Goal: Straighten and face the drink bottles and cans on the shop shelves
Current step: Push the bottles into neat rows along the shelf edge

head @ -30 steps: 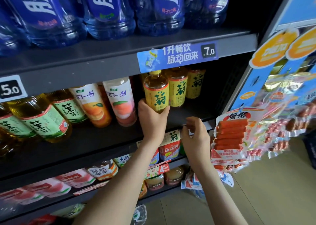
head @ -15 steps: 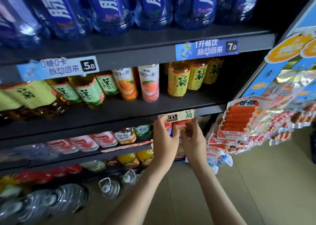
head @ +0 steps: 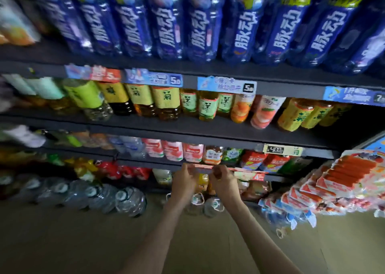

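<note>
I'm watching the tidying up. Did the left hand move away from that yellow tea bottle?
Yes. The left hand went down: from the yellow tea bottle, past the yellow price tag, to the red price strip one shelf lower.

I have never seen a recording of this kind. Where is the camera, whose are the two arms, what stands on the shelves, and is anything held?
There is no machine: these are a person's bare arms, and the camera sits on that person's head, looking forward and down. The shelves carry blue bottles on top, tea bottles beneath and smaller drinks lower; water jugs stand on the floor. The left hand and right hand seem to pinch a red price strip on a shelf edge. The picture is blurred; no bottle is held.
</note>
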### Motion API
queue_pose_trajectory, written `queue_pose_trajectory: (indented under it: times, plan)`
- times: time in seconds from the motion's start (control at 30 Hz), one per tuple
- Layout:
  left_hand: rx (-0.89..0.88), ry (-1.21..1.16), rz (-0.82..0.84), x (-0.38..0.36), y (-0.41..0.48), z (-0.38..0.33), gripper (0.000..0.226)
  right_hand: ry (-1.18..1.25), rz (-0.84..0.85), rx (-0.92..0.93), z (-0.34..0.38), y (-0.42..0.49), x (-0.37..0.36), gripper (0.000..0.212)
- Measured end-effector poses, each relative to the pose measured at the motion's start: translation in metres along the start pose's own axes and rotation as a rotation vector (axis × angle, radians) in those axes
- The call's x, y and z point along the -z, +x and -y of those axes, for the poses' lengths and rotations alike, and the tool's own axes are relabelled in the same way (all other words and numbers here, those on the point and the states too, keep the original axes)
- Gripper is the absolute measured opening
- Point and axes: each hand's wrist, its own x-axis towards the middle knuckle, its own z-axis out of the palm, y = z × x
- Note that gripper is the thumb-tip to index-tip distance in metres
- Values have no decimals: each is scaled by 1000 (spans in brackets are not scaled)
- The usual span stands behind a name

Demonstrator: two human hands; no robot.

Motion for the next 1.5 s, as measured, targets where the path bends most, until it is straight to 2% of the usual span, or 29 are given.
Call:
queue_pose_trajectory:
  times: [0.13, 0.27, 0.43, 0.53, 0.8, 0.93, 1.0, 1.1, 1.2, 1.4, 1.5]
  plan:
    - [90, -75, -66, 84, -5, 46, 21, -47, 136, -3, 54, -15, -66, 18]
    - [141, -88, -155, 181, -8, 96, 24, -93, 233, 82, 122, -33, -151, 24]
    - [204, -67, -260, 301, -4, 155, 24, -86, 332, 182, 218, -64, -259, 17]
    - [252, -69, -317, 366, -1, 182, 17, -80, 390, 237, 268, -77, -316, 15]
    - [336, -124, -415, 492, 21, 272, 26, -127, 554, 330, 364, -93, -447, 20]
    - [358, -134, -430, 544, 51, 320, 26, -124, 593, 323, 395, -88, -523, 11]
    - [399, -133, -428, 575, 70, 345, 25, -137, 611, 332, 413, -83, -566, 3]
    - [437, -94, -413, 627, 95, 381, 26, -152, 666, 334, 447, -79, -632, 5]
    - [503, -102, -437, 689, 113, 420, 25, -195, 724, 334, 492, -83, -705, 17]
    - [566, -186, -548, 814, 123, 510, 22, -286, 830, 397, 583, -121, -848, 17]
    - [560, -202, -592, 897, 132, 561, 22, -269, 841, 430, 633, -146, -934, 8]
